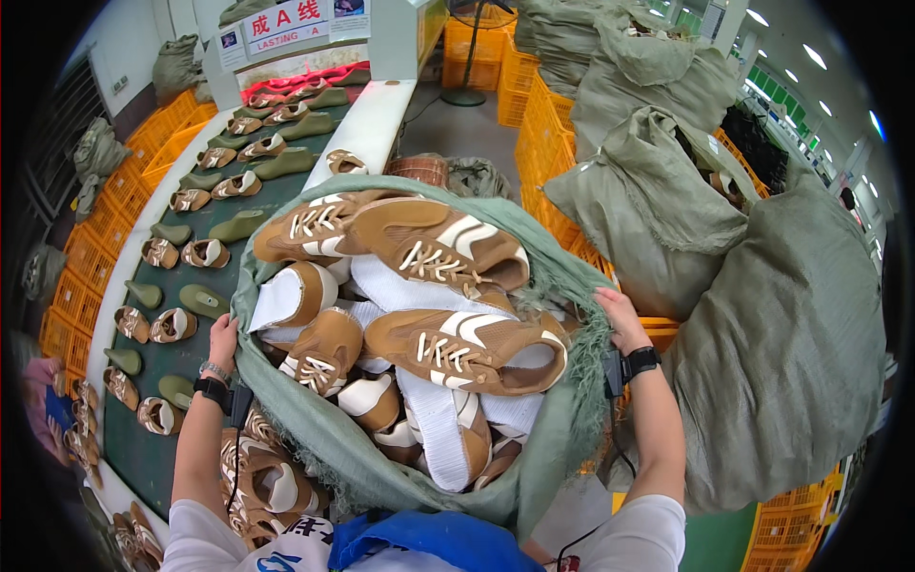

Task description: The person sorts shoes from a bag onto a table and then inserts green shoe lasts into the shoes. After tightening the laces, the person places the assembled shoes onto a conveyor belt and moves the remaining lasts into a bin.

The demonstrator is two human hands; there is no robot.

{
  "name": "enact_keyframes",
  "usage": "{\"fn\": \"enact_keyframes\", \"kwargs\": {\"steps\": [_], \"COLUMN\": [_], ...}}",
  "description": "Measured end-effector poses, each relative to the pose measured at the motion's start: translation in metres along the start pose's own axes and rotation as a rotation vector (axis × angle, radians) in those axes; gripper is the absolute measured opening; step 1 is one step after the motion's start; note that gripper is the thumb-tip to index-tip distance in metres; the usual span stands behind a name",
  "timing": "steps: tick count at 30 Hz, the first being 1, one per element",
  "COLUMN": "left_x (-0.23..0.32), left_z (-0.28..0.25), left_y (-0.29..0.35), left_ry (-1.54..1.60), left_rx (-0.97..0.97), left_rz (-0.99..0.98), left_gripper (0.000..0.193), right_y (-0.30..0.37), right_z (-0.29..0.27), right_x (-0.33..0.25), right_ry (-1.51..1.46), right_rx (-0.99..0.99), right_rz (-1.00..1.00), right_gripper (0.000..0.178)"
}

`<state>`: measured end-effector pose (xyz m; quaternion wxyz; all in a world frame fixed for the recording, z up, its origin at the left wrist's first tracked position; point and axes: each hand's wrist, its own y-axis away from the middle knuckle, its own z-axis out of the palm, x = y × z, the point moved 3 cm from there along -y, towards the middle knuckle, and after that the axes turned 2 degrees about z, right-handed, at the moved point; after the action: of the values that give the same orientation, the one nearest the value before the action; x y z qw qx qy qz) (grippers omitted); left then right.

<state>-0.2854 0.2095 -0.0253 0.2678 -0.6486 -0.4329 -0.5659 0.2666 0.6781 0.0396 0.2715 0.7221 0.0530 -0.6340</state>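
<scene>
A green woven sack (286, 405) stands wide open before me, its right rim frayed. Brown and white shoe uppers (429, 343) with white laces fill it, lying at various angles, some showing their white undersides. My left hand (222, 343) grips the sack's left rim with closed fingers. At the opposite side, my right hand (621, 319) is closed on the right rim. Dark straps with small devices and cables are on both wrists. Below my left forearm lie more brown shoe uppers (262, 481), outside the sack.
To the left runs a green conveyor (143, 458) bearing rows of shoe uppers and green shoe lasts (238, 225). Large full sacks (782, 353) stand at right. Orange crates (543, 153) are stacked behind and far left. A white machine (400, 38) spans the conveyor's far end.
</scene>
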Motion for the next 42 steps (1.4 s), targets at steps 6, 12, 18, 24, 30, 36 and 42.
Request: {"fn": "enact_keyframes", "kwargs": {"steps": [6,12,18,24,30,36,42], "left_x": [-0.026,-0.041,0.094,0.329,0.335,0.256,0.194], "left_z": [-0.017,-0.036,-0.018,0.194,0.429,0.561,0.612], "left_y": [-0.004,-0.006,-0.032,0.033,0.066,0.059,0.015], "left_ry": [-0.189,-0.273,-0.567,-0.62,-1.191,-1.529,-1.652], "left_rx": [0.301,0.233,-0.012,-0.415,-1.2,-1.711,-1.697], "left_rz": [0.044,0.078,0.041,1.02,1.101,1.123,0.785], "left_gripper": [0.016,0.009,0.04,0.037,0.054,0.047,0.023], "right_y": [0.017,0.082,0.0,-0.027,-0.051,-0.045,-0.042], "right_z": [-0.014,0.003,-0.031,-0.035,-0.011,-0.013,-0.01], "right_x": [0.025,-0.018,0.01,0.029,0.094,0.101,0.12], "right_ry": [-0.176,0.634,0.821,0.159,-0.444,-0.548,-0.702], "right_rx": [-0.102,-0.004,0.331,0.033,-0.482,-0.57,-0.642], "right_rz": [-0.046,-0.596,-0.939,-0.21,0.301,0.276,0.308], "right_gripper": [0.025,0.046,0.04,0.025,0.035,0.038,0.032]}}
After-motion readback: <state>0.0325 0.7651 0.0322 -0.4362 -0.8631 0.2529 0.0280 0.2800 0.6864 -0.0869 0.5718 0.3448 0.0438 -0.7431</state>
